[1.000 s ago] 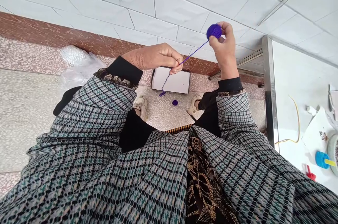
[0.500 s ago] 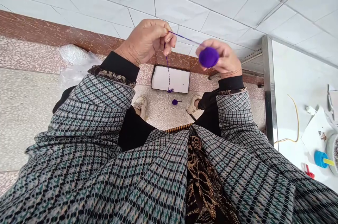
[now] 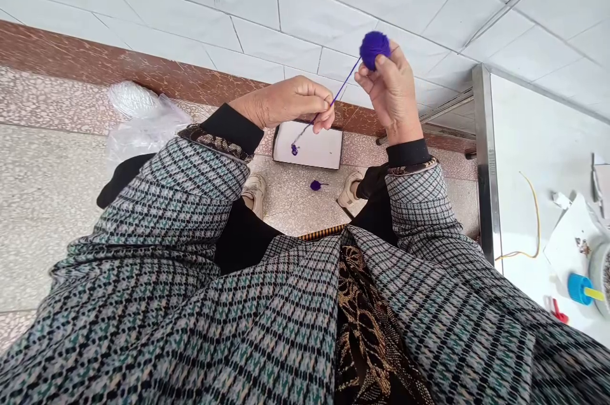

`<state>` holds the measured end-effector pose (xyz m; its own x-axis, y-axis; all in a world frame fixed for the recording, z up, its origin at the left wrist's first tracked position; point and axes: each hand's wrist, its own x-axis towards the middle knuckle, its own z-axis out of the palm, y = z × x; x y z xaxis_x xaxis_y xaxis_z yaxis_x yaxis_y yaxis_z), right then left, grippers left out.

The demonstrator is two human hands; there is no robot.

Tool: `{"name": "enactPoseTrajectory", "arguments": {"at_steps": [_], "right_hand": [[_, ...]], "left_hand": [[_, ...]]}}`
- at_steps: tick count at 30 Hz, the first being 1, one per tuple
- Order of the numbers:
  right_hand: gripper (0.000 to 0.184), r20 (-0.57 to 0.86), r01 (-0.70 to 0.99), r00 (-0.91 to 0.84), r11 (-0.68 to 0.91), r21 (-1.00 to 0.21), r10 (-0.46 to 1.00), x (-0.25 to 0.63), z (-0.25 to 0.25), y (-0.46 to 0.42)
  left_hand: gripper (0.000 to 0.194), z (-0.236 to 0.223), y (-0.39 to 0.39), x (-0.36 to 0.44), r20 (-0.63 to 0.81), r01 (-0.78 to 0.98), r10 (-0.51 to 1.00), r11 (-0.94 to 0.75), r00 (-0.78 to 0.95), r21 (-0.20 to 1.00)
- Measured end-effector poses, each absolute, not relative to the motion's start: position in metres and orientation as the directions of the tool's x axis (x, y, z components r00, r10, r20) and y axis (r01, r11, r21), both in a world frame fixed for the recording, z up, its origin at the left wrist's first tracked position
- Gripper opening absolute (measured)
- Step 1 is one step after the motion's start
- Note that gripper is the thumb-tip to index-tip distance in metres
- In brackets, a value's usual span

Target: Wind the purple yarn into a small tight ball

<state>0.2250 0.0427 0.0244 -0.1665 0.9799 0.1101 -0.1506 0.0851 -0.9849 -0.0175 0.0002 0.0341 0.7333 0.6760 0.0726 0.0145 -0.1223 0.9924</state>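
Your right hand [image 3: 393, 96] pinches a ball of purple yarn [image 3: 374, 50] between thumb and fingertips, up and to the right of a white box [image 3: 320, 149] on the floor [image 3: 290, 214]. Your left hand [image 3: 286, 103] is closed, its fingers curled around a thin purple strand [image 3: 345, 79] that runs taut from the ball, down through the grip and out below it. The strand's lower length [image 3: 303, 135] droops loosely to a small purple tuft [image 3: 295, 149], which hangs in front of the box. A second small purple ball [image 3: 315, 185] lies on the floor just below the box, with a short tail of its own. Your shoes [image 3: 255, 195] sit below the box on either side, and a plastic bag [image 3: 143, 128] lies well to its left. A white surface [image 3: 538, 106] stands to the right of the box, with a yellow wire [image 3: 537, 214] on it. Your grip looks best kept light: a soft left-hand pinch lets the strand slide without snagging, while a firm right-hand hold stops the ball from slipping. Both hands stay clear of your plaid sleeves [image 3: 166, 185], so the yarn runs free.
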Motion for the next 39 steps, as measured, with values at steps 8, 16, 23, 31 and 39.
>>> {"name": "enactPoseTrajectory", "arguments": {"at_steps": [8,16,23,31,39], "right_hand": [[0.037,-0.003,0.566,-0.451,0.283,-0.774,0.892,0.225,0.025,0.033],[0.069,-0.078,0.126,-0.861,0.063,-0.990,0.503,0.250,0.037,0.025],[0.090,0.129,-0.080,-0.290,0.110,-0.991,0.948,0.238,0.037,0.034],[0.033,0.030,0.328,-0.245,0.112,-0.938,0.969,0.231,0.014,0.042],[0.066,-0.033,0.113,-0.785,0.091,-0.989,0.619,0.255,0.023,0.030]], "left_hand": [[0.038,0.039,0.000,-0.017,0.000,0.100,0.672,-0.111,0.740,0.989],[0.036,0.034,0.008,-0.026,0.038,0.157,0.719,-0.203,0.694,0.966],[0.030,0.026,0.010,-0.019,-0.002,0.186,0.628,-0.228,0.778,0.956],[0.029,0.029,0.005,-0.015,-0.013,0.173,0.602,-0.209,0.799,0.963],[0.036,0.028,0.009,-0.029,0.049,0.080,0.703,-0.149,0.710,0.986]]}}
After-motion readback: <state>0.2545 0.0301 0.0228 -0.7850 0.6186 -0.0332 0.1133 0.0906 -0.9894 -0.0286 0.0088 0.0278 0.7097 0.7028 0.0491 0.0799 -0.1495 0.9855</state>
